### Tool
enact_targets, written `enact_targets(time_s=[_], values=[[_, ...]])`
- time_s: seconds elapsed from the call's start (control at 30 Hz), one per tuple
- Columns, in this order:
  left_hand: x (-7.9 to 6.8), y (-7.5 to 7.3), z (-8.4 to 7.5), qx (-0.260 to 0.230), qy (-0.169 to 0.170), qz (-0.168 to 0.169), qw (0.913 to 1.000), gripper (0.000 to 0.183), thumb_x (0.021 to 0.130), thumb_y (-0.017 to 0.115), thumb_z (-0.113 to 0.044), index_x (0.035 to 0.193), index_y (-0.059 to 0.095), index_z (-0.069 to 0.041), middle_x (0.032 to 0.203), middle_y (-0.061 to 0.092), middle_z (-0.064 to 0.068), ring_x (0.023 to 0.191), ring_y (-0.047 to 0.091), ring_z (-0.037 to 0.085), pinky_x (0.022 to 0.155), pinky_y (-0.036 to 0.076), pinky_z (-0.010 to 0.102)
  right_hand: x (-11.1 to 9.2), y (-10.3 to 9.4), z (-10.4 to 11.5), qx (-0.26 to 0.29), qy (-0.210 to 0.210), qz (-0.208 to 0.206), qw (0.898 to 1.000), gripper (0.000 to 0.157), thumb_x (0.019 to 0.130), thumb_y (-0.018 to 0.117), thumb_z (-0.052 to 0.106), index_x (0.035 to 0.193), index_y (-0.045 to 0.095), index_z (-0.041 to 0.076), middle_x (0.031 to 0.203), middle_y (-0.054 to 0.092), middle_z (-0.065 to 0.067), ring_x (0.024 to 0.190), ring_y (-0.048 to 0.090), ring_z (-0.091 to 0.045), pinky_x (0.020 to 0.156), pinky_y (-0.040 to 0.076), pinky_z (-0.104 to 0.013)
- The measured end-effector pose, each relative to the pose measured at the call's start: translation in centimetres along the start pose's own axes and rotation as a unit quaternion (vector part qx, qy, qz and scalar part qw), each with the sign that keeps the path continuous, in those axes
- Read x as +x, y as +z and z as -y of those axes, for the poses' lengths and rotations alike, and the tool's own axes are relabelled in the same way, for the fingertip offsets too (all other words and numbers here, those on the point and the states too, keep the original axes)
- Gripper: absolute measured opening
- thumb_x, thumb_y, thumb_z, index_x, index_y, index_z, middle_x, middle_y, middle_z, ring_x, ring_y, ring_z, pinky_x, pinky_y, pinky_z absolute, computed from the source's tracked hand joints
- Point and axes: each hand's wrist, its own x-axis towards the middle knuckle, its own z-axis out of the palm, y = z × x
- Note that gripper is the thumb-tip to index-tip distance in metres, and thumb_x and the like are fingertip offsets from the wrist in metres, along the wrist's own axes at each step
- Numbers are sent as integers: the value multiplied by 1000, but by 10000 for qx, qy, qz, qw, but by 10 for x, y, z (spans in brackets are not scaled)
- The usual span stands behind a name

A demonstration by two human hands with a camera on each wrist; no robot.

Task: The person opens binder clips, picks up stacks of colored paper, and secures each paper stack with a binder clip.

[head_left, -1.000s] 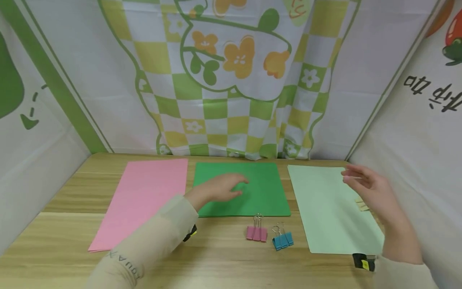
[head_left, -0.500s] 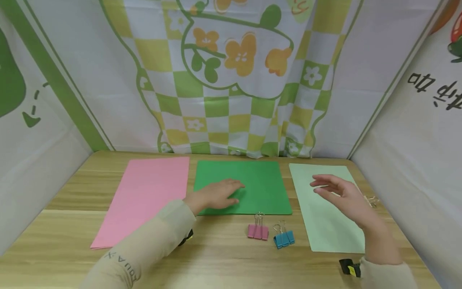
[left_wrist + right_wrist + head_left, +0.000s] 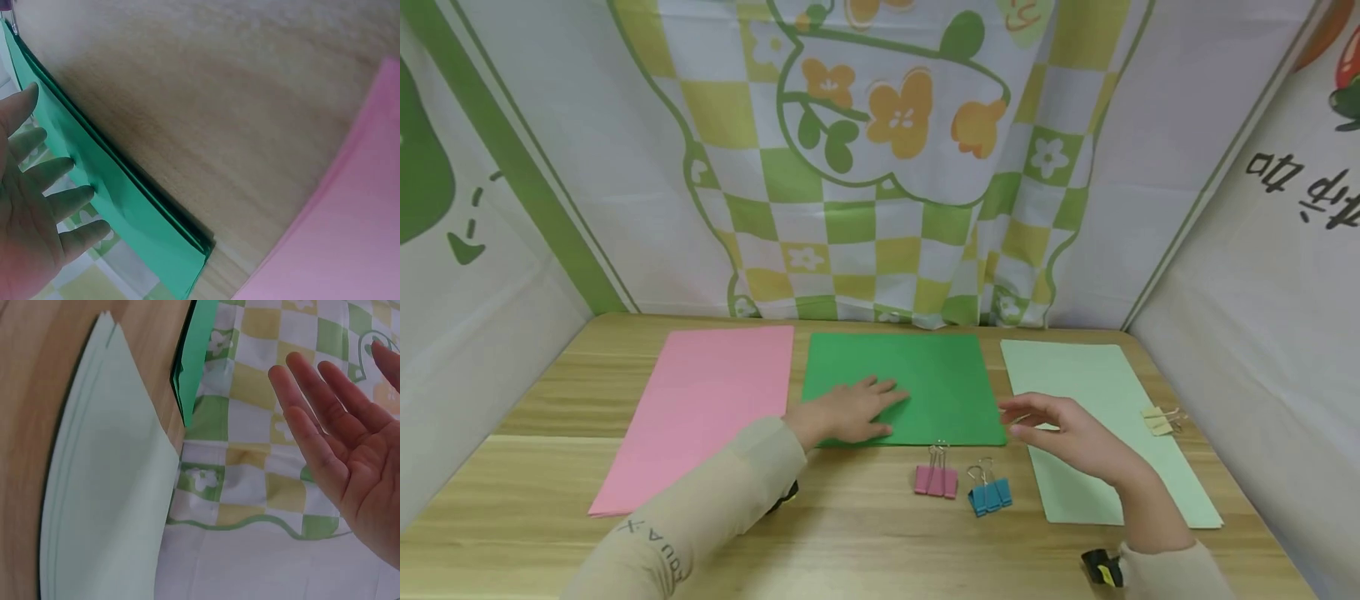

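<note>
A stack of dark green paper (image 3: 936, 375) lies mid-table, its layered edge (image 3: 144, 178) showing in the left wrist view. My left hand (image 3: 853, 410) rests on its left part with the fingers spread. Near the stack's right front corner hovers my right hand (image 3: 1067, 433), fingers loosely bent and holding nothing. That hand overlaps a stack of pale green paper (image 3: 1082, 375) in the head view. A pink binder clip (image 3: 936, 481) and a blue binder clip (image 3: 990, 497) sit in front of the dark green stack. A yellow binder clip (image 3: 1159, 421) is at the pale stack's right edge.
Pink paper (image 3: 715, 392) is stacked on the left of the wooden table (image 3: 865, 542). Behind the table hangs a checked cloth (image 3: 880, 242), and white cloth walls (image 3: 1262, 333) close in both sides.
My right hand has moved left from over the pale green paper toward the dark green stack, uncovering the yellow clip. My left hand has come down onto the dark green paper, fingers spreading.
</note>
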Motion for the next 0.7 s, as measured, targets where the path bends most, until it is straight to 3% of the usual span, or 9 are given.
enact_targets(time_s=[0.23,0.47,0.7], values=[[1,4,0,63,-117,63,9999,64,102,53,-41,158,28,-24,166,19,7,152,19,40,114,30,66,4,11,2,-58,-123,681,9976,41,102,57,24,133,57,-2,124,65,-18,105,64,-12,87,53,-25],[-1,5,-3,21,-176,111,9998,61,103,50,-40,158,28,-22,167,15,9,152,15,41,113,34,63,8,21,3,133,-135,1371,9904,40,102,56,18,131,56,-9,119,67,-20,104,66,-22,84,55,-24],[-2,9,-3,-90,-142,21,9999,60,104,50,-37,158,29,-20,167,15,11,152,14,43,115,34,60,10,29,4,190,-116,1586,9871,29,100,59,14,121,62,-6,118,67,-20,103,66,-21,83,55,-23]])
